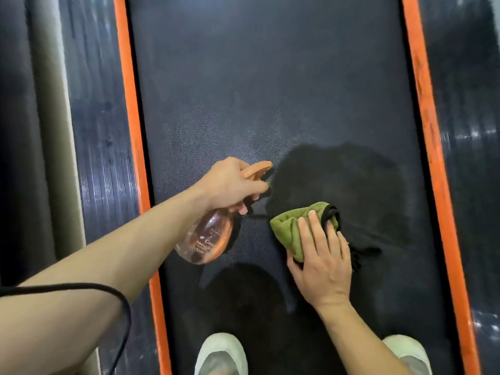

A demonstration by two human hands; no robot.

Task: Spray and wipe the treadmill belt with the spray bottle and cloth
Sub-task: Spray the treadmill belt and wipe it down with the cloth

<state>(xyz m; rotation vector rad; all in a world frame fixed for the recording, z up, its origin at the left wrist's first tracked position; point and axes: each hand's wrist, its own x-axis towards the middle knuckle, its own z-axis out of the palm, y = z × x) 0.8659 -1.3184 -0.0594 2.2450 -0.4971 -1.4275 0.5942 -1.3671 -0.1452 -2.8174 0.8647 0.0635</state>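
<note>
Saw a black cable (81,284) looping across the lower left. Noted one pale shoe (220,353) at bottom centre, a second shoe (415,358) bottom right.

Bare forearms run back from the left hand (230,185) and the right hand (322,269). A thin black cable (108,290) loops over the left arm, well behind that hand. Below the hands, two pale whitish shoes, left shoe (220,354) and right shoe (408,353), toes rounded and greyish.

A matt, finely dimpled rubbery surface is seen on the belt (270,77), soft fuzzy green fabric on the cloth (290,228), and clear glossy orange-tinted plastic on the spray bottle (208,236).
</note>
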